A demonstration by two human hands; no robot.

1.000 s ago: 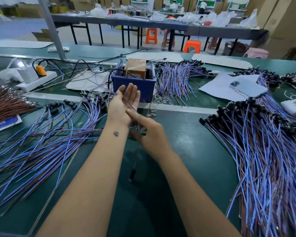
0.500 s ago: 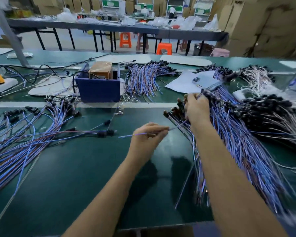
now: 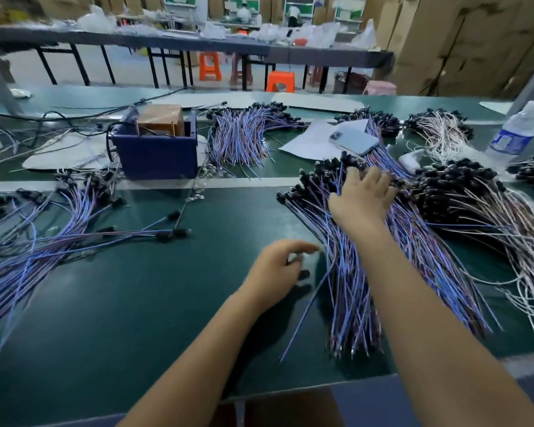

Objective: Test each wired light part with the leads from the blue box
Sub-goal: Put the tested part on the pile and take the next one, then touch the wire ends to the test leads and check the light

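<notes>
The blue box (image 3: pixel 158 155) stands at the back left of the green table with a brown block (image 3: pixel 161 118) inside. Its thin leads (image 3: pixel 195 195) trail onto the table in front of it. A big pile of blue and brown wired light parts (image 3: pixel 352 288) with black heads lies at the right. My right hand (image 3: pixel 364 198) rests on that pile's black heads with the fingers spread. My left hand (image 3: pixel 278 269) hovers at the pile's left edge, blurred, fingers loosely curled, and nothing shows plainly between them. Another spread of wired parts (image 3: pixel 43 241) lies at the left.
A further bundle (image 3: pixel 244 137) lies behind the box's right side. White-wired parts with black heads (image 3: pixel 475 204) fill the far right. A phone (image 3: pixel 352 141) lies on a paper sheet (image 3: pixel 309 143), with a water bottle (image 3: pixel 515 134) at the back right. The table's front edge (image 3: pixel 290 386) is close to my body.
My view has swung right, away from the blue box. My left hand no longer pinches the blue wire it held. My right hand has opened and spread over the right pile's heads.
</notes>
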